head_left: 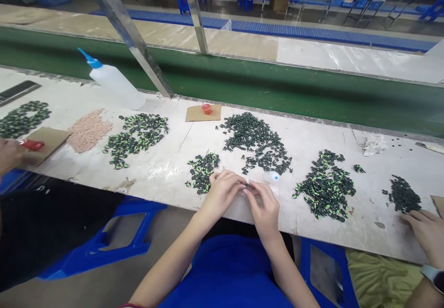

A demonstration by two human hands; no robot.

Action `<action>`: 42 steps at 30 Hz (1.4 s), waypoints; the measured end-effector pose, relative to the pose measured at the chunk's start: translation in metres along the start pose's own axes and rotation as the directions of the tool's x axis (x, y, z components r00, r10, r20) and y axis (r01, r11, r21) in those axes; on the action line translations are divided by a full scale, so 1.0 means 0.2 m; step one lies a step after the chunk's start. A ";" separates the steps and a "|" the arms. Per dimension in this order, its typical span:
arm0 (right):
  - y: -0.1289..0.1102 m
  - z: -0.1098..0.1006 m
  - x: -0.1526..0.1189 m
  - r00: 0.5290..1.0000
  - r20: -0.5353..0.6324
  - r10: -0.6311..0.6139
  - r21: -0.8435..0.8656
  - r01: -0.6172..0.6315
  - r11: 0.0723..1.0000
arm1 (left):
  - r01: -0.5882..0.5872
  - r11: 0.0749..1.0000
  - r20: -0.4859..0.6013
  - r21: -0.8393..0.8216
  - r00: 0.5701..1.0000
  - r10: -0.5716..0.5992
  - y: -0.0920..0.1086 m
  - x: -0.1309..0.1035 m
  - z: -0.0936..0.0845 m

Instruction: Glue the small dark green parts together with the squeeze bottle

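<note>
My left hand (pixel 225 188) and my right hand (pixel 264 202) meet over the table's near edge. Their fingertips pinch a small dark green part (pixel 247 185) between them; its details are too small to make out. Beside my left hand lies a small pile of dark pieces with bright green marks (pixel 203 171). Beyond my hands spreads a larger heap of plain dark green pieces (pixel 248 132). A small white bottle with a blue tip (pixel 271 176) lies just past my right hand. Farther right is another heap of dark pieces with green marks (pixel 326 185).
A red-filled cup (pixel 206 108) sits on cardboard (pixel 194 113). Leftward are a large white bottle (pixel 118 86) and pink pieces (pixel 89 130). Co-workers' hands show at left (pixel 9 155) and right (pixel 425 231). A metal post (pixel 128 35) rises by the green belt (pixel 277 88).
</note>
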State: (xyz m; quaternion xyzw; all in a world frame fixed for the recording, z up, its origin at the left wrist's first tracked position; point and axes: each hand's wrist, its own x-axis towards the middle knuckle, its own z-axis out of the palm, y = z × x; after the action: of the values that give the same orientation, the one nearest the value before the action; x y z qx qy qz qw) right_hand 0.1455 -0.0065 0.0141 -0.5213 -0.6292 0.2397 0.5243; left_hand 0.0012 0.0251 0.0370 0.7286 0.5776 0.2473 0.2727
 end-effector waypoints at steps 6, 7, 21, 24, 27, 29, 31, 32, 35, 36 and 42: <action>0.02 0.03 -0.01 0.986 0.050 0.157 0.074 -0.160 0.984 | -0.016 1.000 -0.022 0.022 1.000 0.017 -0.03 -0.03 0.01; 0.02 0.03 -0.01 0.983 0.032 0.182 0.070 -0.184 0.980 | -0.013 0.999 -0.041 0.036 0.999 0.015 -0.04 -0.02 0.01; 0.06 0.06 -0.05 0.931 0.064 0.360 0.128 -0.366 0.922 | 0.009 0.994 -0.111 0.108 0.994 0.003 -0.10 -0.05 0.11; 0.05 0.07 -0.04 0.918 0.088 0.387 0.180 -0.397 0.900 | 0.001 0.999 -0.046 0.053 0.999 0.002 -0.08 -0.05 0.09; 0.04 0.07 -0.04 0.894 0.144 0.425 0.251 -0.448 0.858 | 0.003 1.000 -0.010 0.008 1.000 -0.003 -0.06 -0.06 0.05; 0.03 0.06 -0.03 0.888 0.165 0.429 0.284 -0.460 0.841 | 0.009 1.000 -0.018 -0.024 1.000 -0.009 -0.05 -0.07 0.04; 0.02 0.06 -0.03 0.896 0.159 0.415 0.306 -0.444 0.842 | 0.019 0.997 -0.045 -0.081 0.999 -0.023 -0.04 -0.08 0.03; 0.02 0.05 -0.03 0.905 0.147 0.400 0.312 -0.426 0.849 | 0.022 0.992 -0.061 -0.124 0.998 -0.030 -0.03 -0.08 0.02; 0.01 0.04 -0.03 0.944 0.078 0.320 0.297 -0.329 0.896 | 0.018 0.952 -0.094 -0.304 0.994 -0.049 -0.01 -0.09 0.01; 0.01 0.04 -0.03 0.957 0.055 0.284 0.281 -0.288 0.915 | 0.020 0.931 -0.098 -0.364 0.993 -0.060 0.01 -0.09 0.00; -0.01 0.00 -0.02 0.999 -0.039 0.013 0.174 -0.006 0.985 | 0.056 0.838 -0.104 -0.542 0.986 -0.133 0.07 -0.11 -0.01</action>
State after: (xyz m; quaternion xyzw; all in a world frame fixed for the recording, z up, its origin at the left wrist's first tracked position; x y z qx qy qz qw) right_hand 0.1445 -0.0098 0.0135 -0.4813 -0.5929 0.2857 0.5790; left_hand 0.0049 0.0014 0.0476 0.5747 0.5379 0.4351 0.4371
